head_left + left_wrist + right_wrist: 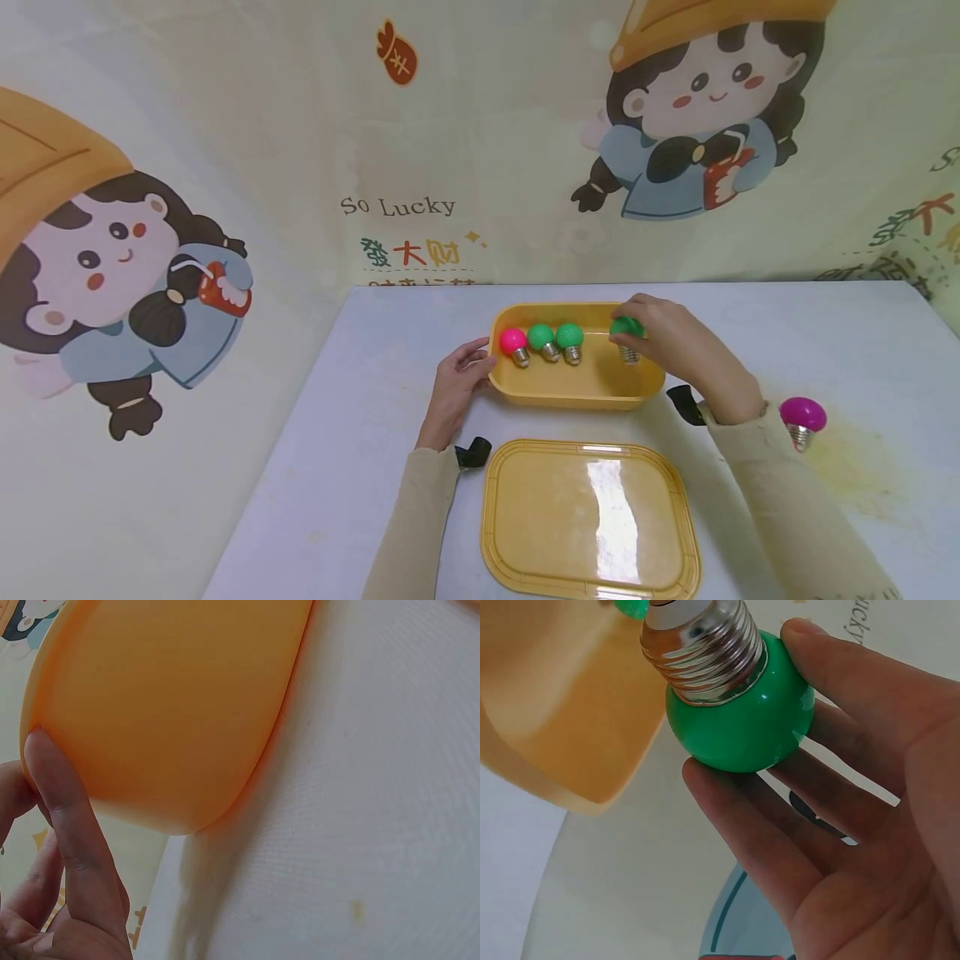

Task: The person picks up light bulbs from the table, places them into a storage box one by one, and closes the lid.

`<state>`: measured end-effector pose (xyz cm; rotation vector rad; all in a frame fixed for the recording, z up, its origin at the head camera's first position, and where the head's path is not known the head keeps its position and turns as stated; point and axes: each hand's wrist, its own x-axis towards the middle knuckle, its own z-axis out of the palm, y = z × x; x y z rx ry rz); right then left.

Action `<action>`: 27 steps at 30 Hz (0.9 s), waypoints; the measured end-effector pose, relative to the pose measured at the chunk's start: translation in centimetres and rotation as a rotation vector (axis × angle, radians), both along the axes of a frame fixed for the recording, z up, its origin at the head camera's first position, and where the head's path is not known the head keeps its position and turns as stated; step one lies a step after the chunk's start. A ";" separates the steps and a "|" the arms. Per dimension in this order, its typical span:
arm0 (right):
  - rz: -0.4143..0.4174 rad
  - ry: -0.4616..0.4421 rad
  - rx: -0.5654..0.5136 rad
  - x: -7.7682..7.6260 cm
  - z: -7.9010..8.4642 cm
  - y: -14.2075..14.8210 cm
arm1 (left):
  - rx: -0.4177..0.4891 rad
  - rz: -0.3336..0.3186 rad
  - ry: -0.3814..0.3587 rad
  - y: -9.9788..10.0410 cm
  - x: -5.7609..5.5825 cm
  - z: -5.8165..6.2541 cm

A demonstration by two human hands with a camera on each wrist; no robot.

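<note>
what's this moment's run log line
right hand: holds green bulb; left hand: touches yellow box; in box: pink bulb, two green bulbs; on table: magenta bulb

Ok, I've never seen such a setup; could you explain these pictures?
There's no machine: each grip is a person's bare hand. The large picture comes from a head-worn camera looking forward and down; the smaller two come from one on each wrist. On the white table are a yellow box with a pink bulb and two green bulbs inside, and nearer the person, a flat yellow tray. A purple bulb lies to the right. The left grip touches the box's left end; the right grip holds a third green bulb at its right end.
</note>
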<state>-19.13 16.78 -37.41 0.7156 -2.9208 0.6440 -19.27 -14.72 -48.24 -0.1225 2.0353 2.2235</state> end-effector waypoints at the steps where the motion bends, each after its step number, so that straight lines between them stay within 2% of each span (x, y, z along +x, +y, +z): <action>1: 0.005 0.003 0.002 -0.1 -0.1 -0.1 | -0.003 0.000 -0.005 0.0 0.0 0.0; 6: 0.014 -0.013 0.006 -0.8 -0.4 -0.4 | -0.020 -0.015 -0.033 -0.2 -0.3 0.0; 9: 0.006 -0.040 0.017 -1.2 -0.5 -0.7 | -0.025 -0.029 -0.029 -0.1 0.1 1.0; 11: 0.000 -0.056 0.030 -1.4 -0.5 -0.9 | -0.025 -0.033 -0.031 -0.1 0.1 1.1; 13: -0.004 -0.066 0.040 -1.6 -0.6 -1.0 | -0.017 -0.028 -0.026 -0.1 0.2 1.0; 16: -0.007 -0.078 0.047 -1.7 -0.5 -1.3 | -0.017 -0.012 -0.024 -0.1 -0.2 0.1; 23: 0.017 -0.092 0.029 -2.4 -0.9 -1.5 | -0.019 0.009 0.004 0.0 0.0 0.0; 27: 0.012 -0.134 0.020 -3.1 -1.1 -1.7 | -0.018 0.008 0.005 0.0 0.0 -0.1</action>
